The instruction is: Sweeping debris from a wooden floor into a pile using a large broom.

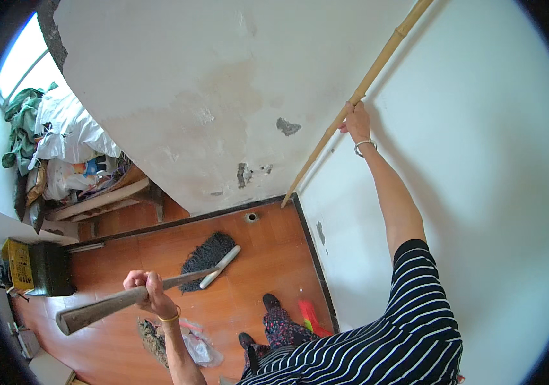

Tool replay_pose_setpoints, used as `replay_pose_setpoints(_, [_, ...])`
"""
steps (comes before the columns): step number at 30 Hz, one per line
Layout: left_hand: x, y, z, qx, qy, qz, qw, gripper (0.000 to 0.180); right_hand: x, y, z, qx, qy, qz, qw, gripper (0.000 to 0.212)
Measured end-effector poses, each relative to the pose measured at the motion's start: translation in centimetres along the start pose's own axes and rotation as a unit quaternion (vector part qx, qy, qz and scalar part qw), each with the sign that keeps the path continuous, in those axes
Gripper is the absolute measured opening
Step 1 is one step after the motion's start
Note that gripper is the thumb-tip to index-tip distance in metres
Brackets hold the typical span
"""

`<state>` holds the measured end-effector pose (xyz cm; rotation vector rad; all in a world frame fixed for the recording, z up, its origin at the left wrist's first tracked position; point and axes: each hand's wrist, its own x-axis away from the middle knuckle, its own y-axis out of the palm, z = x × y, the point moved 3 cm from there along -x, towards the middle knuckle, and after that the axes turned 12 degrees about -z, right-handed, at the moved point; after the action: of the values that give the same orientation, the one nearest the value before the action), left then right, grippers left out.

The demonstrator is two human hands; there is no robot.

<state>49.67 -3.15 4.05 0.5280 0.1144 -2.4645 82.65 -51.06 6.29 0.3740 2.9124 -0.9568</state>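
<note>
Along the white wall [493,128], your right grip [355,120] is holding a bamboo pole [377,64], fingers curled round it, and that pole is slanting down toward the corner. Lower left, your left grip [149,294] is clutching a mop [184,279] by its wooden handle [104,308]. Its shaggy dark head [207,258] is lying on the orange-brown floor [120,256]. Some clear plastic bag [202,350] is sitting near your feet [271,301], btw.
</note>
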Motion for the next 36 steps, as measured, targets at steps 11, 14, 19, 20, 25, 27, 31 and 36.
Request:
replay_pose_setpoints(11, [0.1,-0.5,-0.5,0.015,-0.012,0.006,1.000,0.013,-3.0,3.3,0.2,-0.063,0.036,-0.005,0.997,0.032])
replay_pose_setpoints(14, [0.3,-0.5,-0.3,0.030,0.039,-0.005,0.999,0.013,-5.2,2.9,2.1,0.232,-0.009,-0.008,0.973,0.022])
replay_pose_setpoints(19, [-0.9,-0.2,-0.9,-0.035,0.101,-0.011,0.994,0.016,-4.7,1.5,5.0,0.580,-0.101,0.072,0.805,0.022])
replay_pose_setpoints(20, [-1.1,0.0,-1.4,0.041,0.037,-0.026,0.998,0.016,-4.1,1.3,5.1,0.437,-0.048,0.003,0.898,0.024])
replay_pose_setpoints(25, [-2.8,2.3,-1.0,0.018,0.032,-0.055,0.998,0.013,5.1,3.0,-2.1,-0.167,0.039,-0.091,0.981,0.043])
replay_pose_setpoints(27, [-2.7,4.0,-1.3,0.033,0.012,-0.087,0.996,0.020,11.4,4.2,-6.2,-0.157,-0.004,-0.196,0.968,0.048])
replay_pose_setpoints(31, [1.1,7.5,-3.0,0.074,-0.018,-0.181,0.981,0.015,24.9,5.3,-12.1,-0.186,-0.134,-0.338,0.913,0.069])
replay_pose_setpoints(36, [10.8,9.0,-5.5,-0.035,0.070,-0.411,0.908,0.031,37.8,4.4,-14.8,-0.278,-0.220,-0.307,0.883,0.089])
